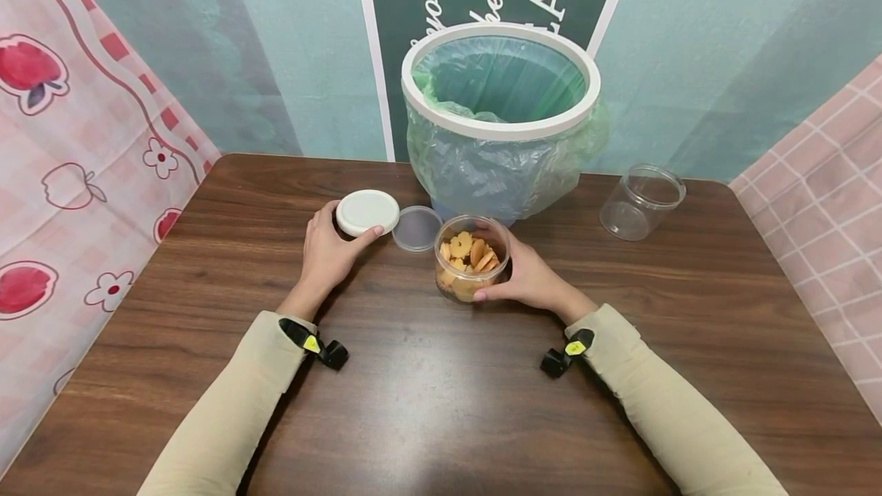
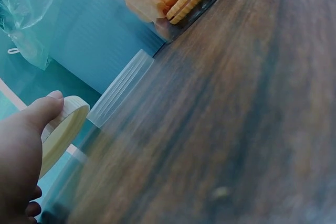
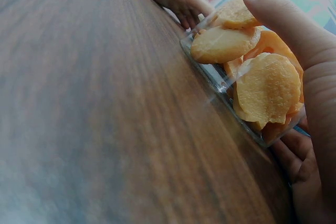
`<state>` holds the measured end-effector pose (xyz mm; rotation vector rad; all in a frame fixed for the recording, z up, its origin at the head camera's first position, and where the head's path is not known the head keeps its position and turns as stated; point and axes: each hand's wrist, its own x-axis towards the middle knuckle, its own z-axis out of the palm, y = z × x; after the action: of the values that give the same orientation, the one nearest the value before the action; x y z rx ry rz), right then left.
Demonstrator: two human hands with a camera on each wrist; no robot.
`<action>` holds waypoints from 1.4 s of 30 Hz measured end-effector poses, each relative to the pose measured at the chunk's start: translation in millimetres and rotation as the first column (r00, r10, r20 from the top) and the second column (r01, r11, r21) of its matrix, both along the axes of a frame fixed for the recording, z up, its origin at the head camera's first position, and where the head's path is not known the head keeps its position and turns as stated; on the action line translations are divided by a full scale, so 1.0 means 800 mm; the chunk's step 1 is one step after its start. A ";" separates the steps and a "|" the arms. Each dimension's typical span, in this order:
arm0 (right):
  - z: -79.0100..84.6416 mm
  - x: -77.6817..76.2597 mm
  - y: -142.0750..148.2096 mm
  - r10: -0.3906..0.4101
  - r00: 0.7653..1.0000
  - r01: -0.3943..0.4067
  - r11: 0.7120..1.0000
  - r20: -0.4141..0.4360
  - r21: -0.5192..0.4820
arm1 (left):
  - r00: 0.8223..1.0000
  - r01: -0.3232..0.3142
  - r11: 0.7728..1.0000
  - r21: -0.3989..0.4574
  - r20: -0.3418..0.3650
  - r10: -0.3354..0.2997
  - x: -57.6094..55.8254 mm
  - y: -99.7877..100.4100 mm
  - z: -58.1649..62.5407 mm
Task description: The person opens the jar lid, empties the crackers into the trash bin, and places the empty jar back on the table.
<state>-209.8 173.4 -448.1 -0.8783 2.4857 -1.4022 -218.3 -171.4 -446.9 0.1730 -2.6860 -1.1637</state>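
Note:
Between the thumb and fingers of my left hand is a white screw lid, top face up. The left wrist view shows the thumb on the rim of the lid, which is tilted there. My right hand grips a clear plastic jar without a lid. Flower-shaped and round biscuits fill part of it. In the right wrist view the thumb lies along the jar's side, with biscuits showing through the wall. A clear flat disc-like lid lies on the table between the hands.
Behind the jar stands a bin with a white rim and a green plastic liner. A second clear jar, with nothing in it, is at the back right of the wooden table. Patterned cloths hang on the sides and back.

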 end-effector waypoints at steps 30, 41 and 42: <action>0.002 0.001 -0.001 -0.006 1.000 0.006 1.000 0.024 -0.005 | 0.997 0.073 0.991 -0.110 0.021 -0.071 -0.001 0.000 -0.003; 0.004 0.001 -0.001 -0.006 1.000 0.006 1.000 0.020 0.000 | 0.997 0.079 0.990 -0.115 0.017 -0.078 -0.001 0.001 -0.002; 0.004 0.001 -0.001 -0.007 1.000 0.007 1.000 0.020 0.000 | 0.997 0.080 0.990 -0.115 0.017 -0.078 -0.001 0.001 -0.002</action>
<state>-209.1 172.3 -444.9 -0.8528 2.4766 -1.4056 -218.8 -170.6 -448.4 0.0565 -2.7851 -1.0278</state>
